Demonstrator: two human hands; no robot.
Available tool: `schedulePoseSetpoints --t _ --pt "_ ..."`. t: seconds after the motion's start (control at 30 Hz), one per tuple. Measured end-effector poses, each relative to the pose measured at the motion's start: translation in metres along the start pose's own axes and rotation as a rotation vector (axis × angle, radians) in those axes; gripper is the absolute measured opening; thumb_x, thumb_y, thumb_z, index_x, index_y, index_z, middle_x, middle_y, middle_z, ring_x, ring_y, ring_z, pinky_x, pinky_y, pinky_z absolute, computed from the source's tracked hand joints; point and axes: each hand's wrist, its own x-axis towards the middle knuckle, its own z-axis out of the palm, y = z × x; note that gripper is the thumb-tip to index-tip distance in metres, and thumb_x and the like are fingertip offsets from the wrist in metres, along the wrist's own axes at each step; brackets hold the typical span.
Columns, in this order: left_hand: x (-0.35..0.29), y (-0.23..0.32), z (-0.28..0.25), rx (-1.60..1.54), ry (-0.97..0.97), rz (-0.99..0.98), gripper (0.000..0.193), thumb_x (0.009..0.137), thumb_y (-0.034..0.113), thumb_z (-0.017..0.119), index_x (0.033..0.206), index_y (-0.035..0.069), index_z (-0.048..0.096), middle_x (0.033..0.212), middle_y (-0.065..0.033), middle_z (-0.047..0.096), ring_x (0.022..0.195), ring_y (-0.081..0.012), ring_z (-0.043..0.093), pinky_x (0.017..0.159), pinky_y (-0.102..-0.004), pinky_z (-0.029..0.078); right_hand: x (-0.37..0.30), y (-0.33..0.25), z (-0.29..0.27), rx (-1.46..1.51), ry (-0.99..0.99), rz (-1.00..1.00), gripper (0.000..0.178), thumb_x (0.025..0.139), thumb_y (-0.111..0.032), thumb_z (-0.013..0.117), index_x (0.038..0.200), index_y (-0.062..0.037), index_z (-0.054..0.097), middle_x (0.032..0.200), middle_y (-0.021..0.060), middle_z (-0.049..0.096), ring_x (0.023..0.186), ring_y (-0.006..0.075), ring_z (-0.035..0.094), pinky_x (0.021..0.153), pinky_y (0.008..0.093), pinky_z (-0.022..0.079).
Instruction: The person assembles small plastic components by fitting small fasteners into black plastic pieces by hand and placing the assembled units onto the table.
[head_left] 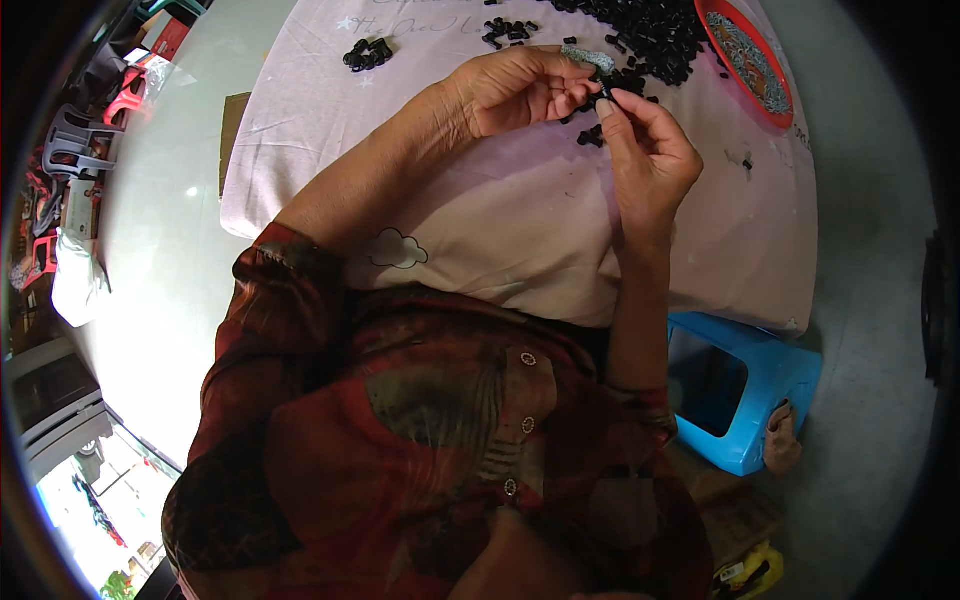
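Above the pink cloth, near the far edge of the view, my two hands meet fingertip to fingertip. My left hand (515, 92) is closed around a small cluster of silver-grey bits (588, 58), too fine to make out singly, at its thumb and forefinger. My right hand (650, 155) pinches a small black piece (604, 91) against the left fingertips. Just beyond the hands, a large heap of small black plastic parts (650, 35) spreads over the cloth. Two smaller groups lie left of it, the leftmost being a round pile (369, 54).
A red tray (787, 112) of fine silver pieces stands at the far right of the cloth-covered table (480, 235). A blue plastic stool (745, 455) is below the table's right corner. Chairs (75, 135) and a white bag (78, 280) line the left side.
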Motion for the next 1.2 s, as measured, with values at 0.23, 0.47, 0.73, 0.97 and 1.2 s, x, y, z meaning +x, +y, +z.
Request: schedulePoseSetpoints --t 0.23,0.47,0.73,0.97,1.2 --pt "-0.002 -0.006 0.007 0.04 0.014 0.063 0.011 0.093 0.008 0.068 0.1 -0.001 0.067 0.088 -0.0068 0.071 0.074 -0.0102 0.067 0.066 -0.0206 0.055 -0.002 0.0 0.0 -0.03 -0.005 0.017 0.017 0.086 -0.004 0.077 0.101 0.0023 0.074 0.078 -0.0017 0.067 0.068 0.0027 0.057 0.061 0.0178 0.046" --pt "-0.011 -0.005 0.014 0.292 0.171 0.111 0.015 0.092 0.01 0.071 0.105 0.003 0.066 0.087 -0.0029 0.07 0.076 -0.0079 0.067 0.065 -0.0187 0.054 -0.002 -0.002 -0.001 -0.041 -0.03 -0.026 0.018 0.085 -0.003 0.078 0.101 0.0029 0.074 0.078 -0.0011 0.067 0.068 0.0028 0.057 0.062 0.0181 0.046" --pt "-0.018 -0.007 0.017 0.263 0.202 0.128 0.016 0.091 0.007 0.07 0.105 0.0 0.068 0.087 -0.0051 0.071 0.075 -0.0098 0.069 0.066 -0.0191 0.058 -0.001 -0.005 -0.001 0.028 -0.069 0.031 0.023 0.085 -0.003 0.078 0.105 0.0041 0.072 0.083 0.0009 0.068 0.072 0.0043 0.057 0.066 0.0186 0.047" --pt "-0.022 -0.002 0.011 0.244 0.056 -0.009 0.014 0.089 0.015 0.075 0.092 0.002 0.071 0.076 -0.001 0.067 0.064 -0.0062 0.061 0.056 -0.0176 0.048 0.0 -0.009 -0.007 -0.068 -0.24 -0.067 0.033 0.088 0.0 0.073 0.121 0.001 0.068 0.104 0.0018 0.063 0.083 0.0045 0.054 0.072 0.0186 0.045" --pt "-0.037 -0.001 0.021 0.218 0.136 -0.036 0.023 0.09 0.027 0.076 0.094 0.006 0.07 0.081 0.0008 0.068 0.07 -0.0057 0.06 0.057 -0.018 0.046 -0.002 0.0 -0.004 -0.158 -0.282 -0.188 0.032 0.087 -0.006 0.074 0.119 -0.003 0.07 0.1 0.0011 0.062 0.076 0.0064 0.052 0.066 0.0208 0.043"
